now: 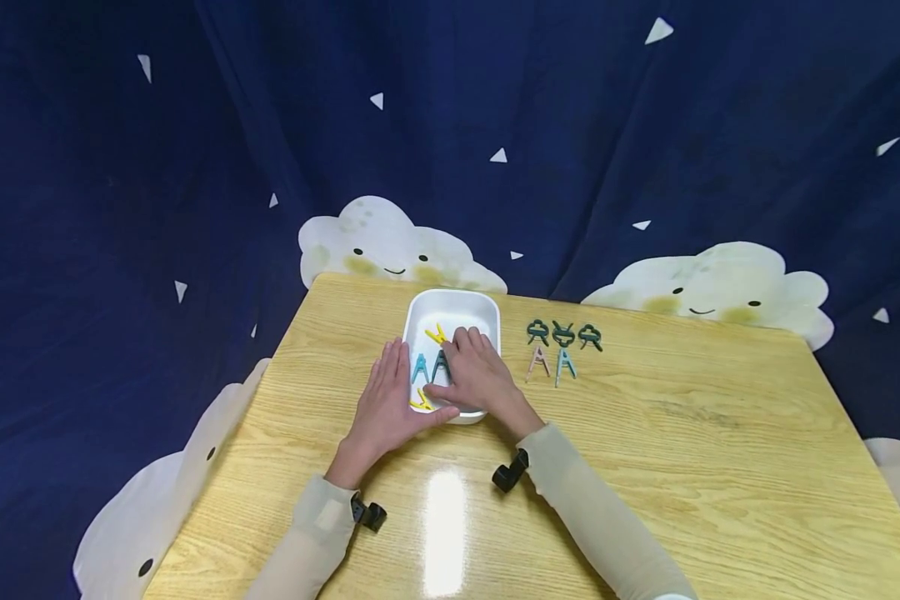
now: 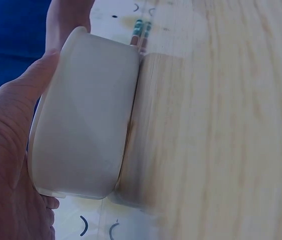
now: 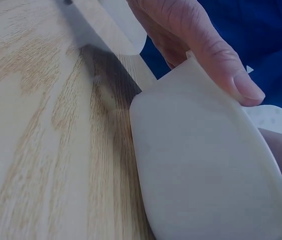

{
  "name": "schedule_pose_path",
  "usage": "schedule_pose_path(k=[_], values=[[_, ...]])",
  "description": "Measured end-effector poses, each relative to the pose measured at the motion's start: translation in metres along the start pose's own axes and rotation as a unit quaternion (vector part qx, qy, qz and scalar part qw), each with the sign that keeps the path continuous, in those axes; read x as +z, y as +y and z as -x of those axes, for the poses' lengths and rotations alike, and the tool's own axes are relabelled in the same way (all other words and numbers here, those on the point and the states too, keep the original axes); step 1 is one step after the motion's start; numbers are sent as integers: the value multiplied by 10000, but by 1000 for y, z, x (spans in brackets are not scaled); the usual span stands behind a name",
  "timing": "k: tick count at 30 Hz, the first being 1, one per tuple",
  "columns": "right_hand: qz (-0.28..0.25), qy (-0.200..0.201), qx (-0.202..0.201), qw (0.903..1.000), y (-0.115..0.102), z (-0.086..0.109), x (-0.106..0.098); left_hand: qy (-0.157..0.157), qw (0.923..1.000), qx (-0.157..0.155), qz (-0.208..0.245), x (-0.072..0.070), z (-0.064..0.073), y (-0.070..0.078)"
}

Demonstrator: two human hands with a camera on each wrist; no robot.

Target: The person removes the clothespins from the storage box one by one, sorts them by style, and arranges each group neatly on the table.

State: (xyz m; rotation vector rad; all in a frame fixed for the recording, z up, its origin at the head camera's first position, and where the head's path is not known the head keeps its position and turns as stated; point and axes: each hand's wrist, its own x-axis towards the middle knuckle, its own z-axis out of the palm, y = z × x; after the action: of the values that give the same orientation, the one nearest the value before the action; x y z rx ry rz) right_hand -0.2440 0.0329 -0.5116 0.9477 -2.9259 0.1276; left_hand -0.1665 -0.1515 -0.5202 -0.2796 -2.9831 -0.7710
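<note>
A white plastic box (image 1: 450,297) stands on the table with several clothespins inside. My left hand (image 1: 385,402) rests along the box's left side, fingers straight, thumb stretched across the near rim. Over the box reaches my right hand (image 1: 482,372), thumb and fingers apart. Between them lies a dark green clothespin (image 1: 440,363), partly covered. A yellow clothespin (image 1: 437,334) lies by the right fingertips and another yellow clothespin (image 1: 422,401) near the thumbs. Left of the dark one is a light blue clothespin (image 1: 419,367). Both wrist views show the box's outer wall (image 2: 85,115), not the clothespins inside.
Right of the box, several dark green clips (image 1: 563,334) lie in a row. Below them are a pink clothespin (image 1: 538,364) and a light blue clothespin (image 1: 566,367). The wooden table (image 1: 690,450) backs onto a dark blue curtain (image 1: 450,100) with clouds.
</note>
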Motion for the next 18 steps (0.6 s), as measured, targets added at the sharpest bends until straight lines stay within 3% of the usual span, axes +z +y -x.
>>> schedule_pose_path(k=[6,18], values=[[182,-313,27,9993,0,0,2,0,10000,-3,5,0,0,0],[299,-403,16,9987,-2,-1,1,-36,10000,-10,20,-1,0,-1]])
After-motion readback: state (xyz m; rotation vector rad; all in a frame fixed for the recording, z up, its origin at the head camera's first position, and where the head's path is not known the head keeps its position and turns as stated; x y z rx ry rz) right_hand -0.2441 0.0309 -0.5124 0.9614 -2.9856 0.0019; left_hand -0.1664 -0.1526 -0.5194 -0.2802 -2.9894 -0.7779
